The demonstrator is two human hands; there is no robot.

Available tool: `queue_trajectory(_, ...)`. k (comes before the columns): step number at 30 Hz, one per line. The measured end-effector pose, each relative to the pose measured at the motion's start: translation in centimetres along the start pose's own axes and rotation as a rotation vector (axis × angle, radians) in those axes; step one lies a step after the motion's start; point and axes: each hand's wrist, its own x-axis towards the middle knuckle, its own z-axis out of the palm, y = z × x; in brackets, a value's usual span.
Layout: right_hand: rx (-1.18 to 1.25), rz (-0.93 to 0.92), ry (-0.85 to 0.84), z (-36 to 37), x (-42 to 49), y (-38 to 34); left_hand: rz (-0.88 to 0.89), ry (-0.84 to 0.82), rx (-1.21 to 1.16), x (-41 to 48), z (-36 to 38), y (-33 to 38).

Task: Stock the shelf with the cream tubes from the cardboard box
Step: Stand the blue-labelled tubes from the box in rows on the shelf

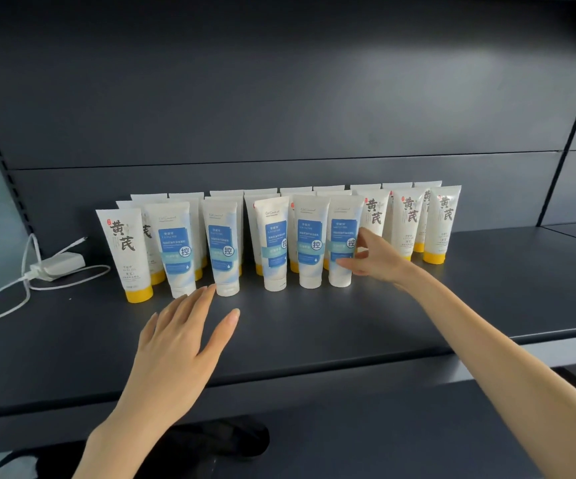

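Several cream tubes stand cap-down in rows on the dark shelf (348, 326). The front row holds blue-labelled tubes with white caps, such as one tube (222, 247) near the middle and the rightmost blue tube (343, 243). Yellow-capped tubes (126, 252) stand at the left end, behind, and at the right (440, 224). My right hand (371, 259) touches the rightmost blue tube with straight fingers at its right side. My left hand (179, 337) hovers flat over the shelf, fingertips just in front of the blue tubes. The cardboard box is out of view.
A white charger (58, 266) with a looping cable (6, 305) lies on the shelf at the left. The shelf's front edge (314, 375) runs below my hands. Dark back panels rise behind the tubes. A dark object (217, 437) lies below the shelf.
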Motion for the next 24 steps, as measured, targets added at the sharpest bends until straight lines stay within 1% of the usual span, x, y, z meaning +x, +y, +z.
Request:
queue_trajectory(4,-0.018,-0.032,-0.071,-0.4,0.3,0.1,0.003,0.017,-0.035,-0.2,-0.2,-0.3)
queue_trajectory(10,0.078,0.063,-0.182,-0.9,0.6,0.2,0.012,0.028,-0.042,-0.5,-0.4,-0.9)
queue_trajectory(14,0.154,0.156,-0.181,-1.4,0.3,-0.2,0.009,0.014,-0.064,-1.0,-0.7,-0.9)
queue_trajectory(17,0.16,0.19,-0.127,-2.0,-0.7,-0.5,0.015,0.019,-0.074,-1.4,-1.0,-0.6)
queue_trajectory(19,0.053,0.189,-0.048,-2.3,-1.7,-0.7,0.032,0.022,-0.071,-1.8,-1.2,-0.3)
queue_trajectory(24,-0.48,0.095,0.161,-2.4,-6.5,-0.8,0.105,0.009,-0.043,-2.5,-1.1,0.8)
